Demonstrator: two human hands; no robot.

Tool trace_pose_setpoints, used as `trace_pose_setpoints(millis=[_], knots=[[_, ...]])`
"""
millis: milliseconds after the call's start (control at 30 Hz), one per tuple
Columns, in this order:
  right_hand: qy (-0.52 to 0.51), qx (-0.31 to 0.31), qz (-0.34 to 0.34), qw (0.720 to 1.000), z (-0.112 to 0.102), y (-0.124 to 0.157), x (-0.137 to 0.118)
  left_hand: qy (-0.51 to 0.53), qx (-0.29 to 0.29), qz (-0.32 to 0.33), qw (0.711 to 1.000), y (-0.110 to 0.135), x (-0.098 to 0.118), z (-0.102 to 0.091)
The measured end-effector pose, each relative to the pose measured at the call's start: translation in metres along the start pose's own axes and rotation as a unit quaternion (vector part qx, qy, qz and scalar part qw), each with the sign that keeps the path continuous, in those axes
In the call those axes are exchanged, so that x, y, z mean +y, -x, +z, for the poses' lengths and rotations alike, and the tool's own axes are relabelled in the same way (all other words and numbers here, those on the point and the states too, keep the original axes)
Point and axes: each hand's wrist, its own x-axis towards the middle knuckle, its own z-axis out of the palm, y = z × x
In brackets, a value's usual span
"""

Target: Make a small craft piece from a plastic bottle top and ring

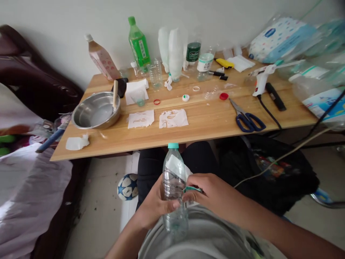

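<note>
My left hand (pixel 155 207) is wrapped round a clear plastic bottle (pixel 174 180) with a teal cap, held upright over my lap below the table's front edge. My right hand (pixel 211 196) pinches the bottle's white and teal label (pixel 188 185), which stands partly away from the bottle's side. Both hands are closed.
A wooden table (pixel 205 126) carries a steel bowl (pixel 95 111) with a wooden-handled tool, paper scraps (pixel 172 118), bottle caps and rings, blue scissors (pixel 249 120), a glue gun (pixel 261 81) and several bottles at the back. A small football (pixel 127 187) lies on the floor. Bedding lies at left.
</note>
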Motion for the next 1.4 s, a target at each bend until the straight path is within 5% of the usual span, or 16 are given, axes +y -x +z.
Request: trace_pose_setpoints(millis=[267,400,467,567,633,733,833,933,1033,1267,1400], knots=[[-0.024,-0.101,0.007,0.995,-0.01,0.003,0.0,-0.059,0.017,0.004,0.998,0.005,-0.003,0.004],[0.043,-0.064,-0.114,0.991,-0.018,0.004,0.015,-0.072,-0.012,0.027,0.997,0.009,0.0,-0.005],[0.173,-0.025,-0.202,0.963,-0.021,0.002,0.023,-0.04,-0.024,0.016,0.999,0.009,-0.001,-0.008],[0.346,0.024,-0.331,0.878,-0.024,-0.003,0.034,0.035,-0.039,-0.014,0.999,0.009,-0.006,-0.01],[0.376,0.039,-0.411,0.829,-0.026,-0.005,0.039,0.082,-0.043,-0.04,0.995,0.01,-0.01,-0.013],[0.352,0.025,-0.483,0.801,-0.029,-0.005,0.042,0.131,-0.05,-0.077,0.987,0.011,-0.014,-0.021],[0.281,-0.024,-0.482,0.83,-0.031,-0.003,0.043,0.126,-0.066,-0.102,0.985,0.013,-0.014,-0.025],[0.161,-0.049,-0.413,0.895,-0.028,0.0,0.043,0.096,-0.088,-0.123,0.984,0.013,-0.013,-0.024],[0.076,-0.05,-0.358,0.929,-0.024,0.005,0.04,0.084,-0.111,-0.159,0.978,0.015,-0.018,-0.024],[-0.018,-0.012,-0.327,0.945,-0.024,0.018,0.04,0.044,-0.113,-0.165,0.979,0.018,-0.027,-0.034],[0.18,0.006,-0.409,0.895,-0.017,0.022,0.045,0.034,-0.095,-0.098,0.99,0.018,-0.024,-0.04]])
